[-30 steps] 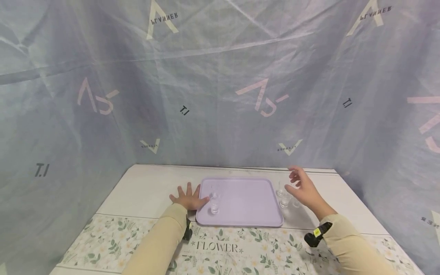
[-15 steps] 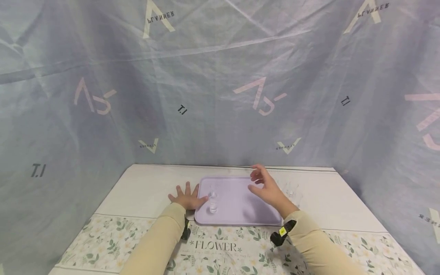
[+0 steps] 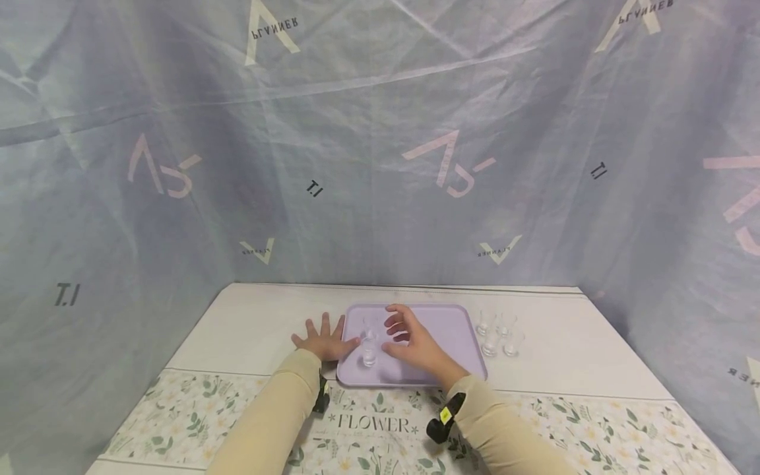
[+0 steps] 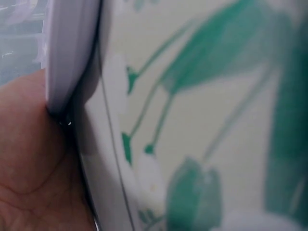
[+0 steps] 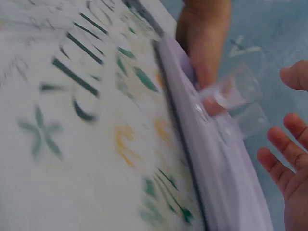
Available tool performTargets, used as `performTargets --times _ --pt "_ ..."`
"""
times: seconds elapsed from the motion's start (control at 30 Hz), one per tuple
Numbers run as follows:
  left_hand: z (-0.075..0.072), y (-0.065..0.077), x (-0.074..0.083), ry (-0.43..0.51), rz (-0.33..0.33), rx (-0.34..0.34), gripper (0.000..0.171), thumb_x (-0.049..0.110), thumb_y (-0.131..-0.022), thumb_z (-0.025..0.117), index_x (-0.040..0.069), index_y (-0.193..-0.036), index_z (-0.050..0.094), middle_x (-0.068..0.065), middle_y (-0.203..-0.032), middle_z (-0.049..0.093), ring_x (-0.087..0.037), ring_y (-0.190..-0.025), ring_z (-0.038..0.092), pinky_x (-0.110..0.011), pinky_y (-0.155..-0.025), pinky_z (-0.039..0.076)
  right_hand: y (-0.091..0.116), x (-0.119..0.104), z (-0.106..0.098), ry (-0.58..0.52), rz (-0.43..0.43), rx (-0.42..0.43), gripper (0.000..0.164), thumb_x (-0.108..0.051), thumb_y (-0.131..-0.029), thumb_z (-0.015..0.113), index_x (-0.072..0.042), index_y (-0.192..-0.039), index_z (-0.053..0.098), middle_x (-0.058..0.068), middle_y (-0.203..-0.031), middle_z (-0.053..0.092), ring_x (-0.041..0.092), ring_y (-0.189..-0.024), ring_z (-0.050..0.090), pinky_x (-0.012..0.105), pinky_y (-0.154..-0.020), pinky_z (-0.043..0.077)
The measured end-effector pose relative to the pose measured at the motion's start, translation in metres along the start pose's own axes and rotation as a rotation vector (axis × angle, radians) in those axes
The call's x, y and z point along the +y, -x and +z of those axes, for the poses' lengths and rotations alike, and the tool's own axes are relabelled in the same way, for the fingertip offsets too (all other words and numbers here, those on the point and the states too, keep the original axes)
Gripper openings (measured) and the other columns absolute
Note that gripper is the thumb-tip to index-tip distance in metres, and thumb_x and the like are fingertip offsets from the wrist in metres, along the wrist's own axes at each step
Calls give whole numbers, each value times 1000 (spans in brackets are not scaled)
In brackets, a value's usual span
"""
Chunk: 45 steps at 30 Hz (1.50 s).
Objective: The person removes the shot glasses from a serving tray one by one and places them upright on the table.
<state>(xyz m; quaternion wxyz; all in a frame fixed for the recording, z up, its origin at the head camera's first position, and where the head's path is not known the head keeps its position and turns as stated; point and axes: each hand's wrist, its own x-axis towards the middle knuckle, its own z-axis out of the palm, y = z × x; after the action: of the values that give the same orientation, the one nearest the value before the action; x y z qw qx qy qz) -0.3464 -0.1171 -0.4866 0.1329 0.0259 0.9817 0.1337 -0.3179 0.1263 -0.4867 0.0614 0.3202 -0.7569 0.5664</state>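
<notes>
My left hand point(image 3: 323, 344) rests with spread fingers at the left edge of a lilac tray point(image 3: 445, 343), thumb lying over the rim. In the left wrist view its palm point(image 4: 33, 159) sits against the tray's edge. Two small clear shot glasses stand inside the tray's left side, the front glass point(image 3: 369, 357) and the back glass point(image 3: 371, 326). Just right of them, over the tray, is my right hand point(image 3: 418, 346), fingers loosely bent and apart from the thumb, holding nothing. The right wrist view shows both glasses, a nearer glass point(image 5: 252, 120) among them, beside those fingers point(image 5: 288, 149).
Several more clear shot glasses point(image 3: 490, 344) stand grouped on the table just right of the tray. A floral strip with the word FLOWER point(image 3: 374, 426) runs along the front of the white table point(image 3: 255, 323). Grey-blue cloth point(image 3: 368, 218) encloses the back and sides.
My right hand has travelled left from the group of glasses at the right, across the tray, to beside the two glasses there. The left hand has stayed in place.
</notes>
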Motion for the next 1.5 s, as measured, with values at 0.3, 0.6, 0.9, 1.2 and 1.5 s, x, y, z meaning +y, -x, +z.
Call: performTargets --times 0.3,0.6,0.9,1.2,1.5 --pt "11 -19 -4 -31 -19 -6 96 83 -90 33 25 -164 14 -17 -169 -3 -56 -148 -9 -84 -104 -4 -2 -1 26 -41 107 -39 78 6 -84 76 -8 -149 36 30 -128 53 47 -116 57 64 -99 46" --pt "24 -39 -14 -41 -13 0 95 83 -90 34 28 -164 11 -15 -169 -7 -55 -149 -10 -84 -104 -5 -3 -4 32 -16 89 -46 76 13 -83 72 0 -149 34 34 -121 55 51 -110 59 65 -94 49" --pt "22 -37 -9 -58 -20 -15 93 82 -91 31 29 -164 7 -14 -169 -11 -53 -149 -13 -82 -106 -5 -1 -1 24 68 65 -44 73 4 -85 75 -12 -147 40 17 -114 60 33 -104 65 45 -86 58" --pt "10 -16 -4 -21 -6 16 94 81 -90 34 25 -164 16 -17 -170 0 -55 -149 -7 -83 -106 -2 8 -1 1 114 93 11 75 4 -84 76 -16 -147 41 15 -113 60 33 -103 65 45 -84 58" --pt "23 -29 -15 -28 4 14 98 86 -88 26 27 -164 10 -15 -169 -8 -55 -148 -13 -83 -104 -8 27 -4 -31 159 141 65 76 3 -84 78 -18 -147 41 14 -111 58 31 -100 64 45 -84 58"
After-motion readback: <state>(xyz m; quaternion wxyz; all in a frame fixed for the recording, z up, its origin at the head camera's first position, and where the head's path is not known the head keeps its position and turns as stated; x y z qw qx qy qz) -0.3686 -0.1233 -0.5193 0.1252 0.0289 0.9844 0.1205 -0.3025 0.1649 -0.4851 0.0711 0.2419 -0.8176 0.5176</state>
